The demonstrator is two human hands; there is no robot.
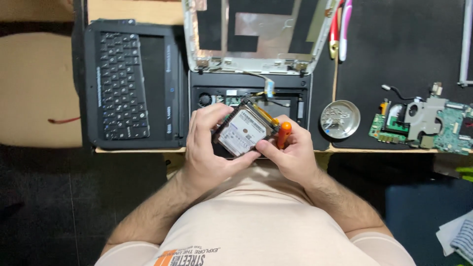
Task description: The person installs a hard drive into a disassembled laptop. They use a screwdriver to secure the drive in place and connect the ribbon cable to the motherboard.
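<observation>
Bare mat (394, 44) between metal dish (340, 118) and circuit board (423, 125)

Screwdriver (284, 134) tip behind hard drive (245, 132); lid shell (256, 34) & circuit board (428, 125) cut by frame edges.

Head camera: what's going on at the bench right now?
A person holds a hard drive in the left hand, above an opened laptop base. The right hand grips an orange-handled screwdriver against the drive's edge. A detached keyboard panel lies to the left; a metal dish and circuit board to the right.
</observation>
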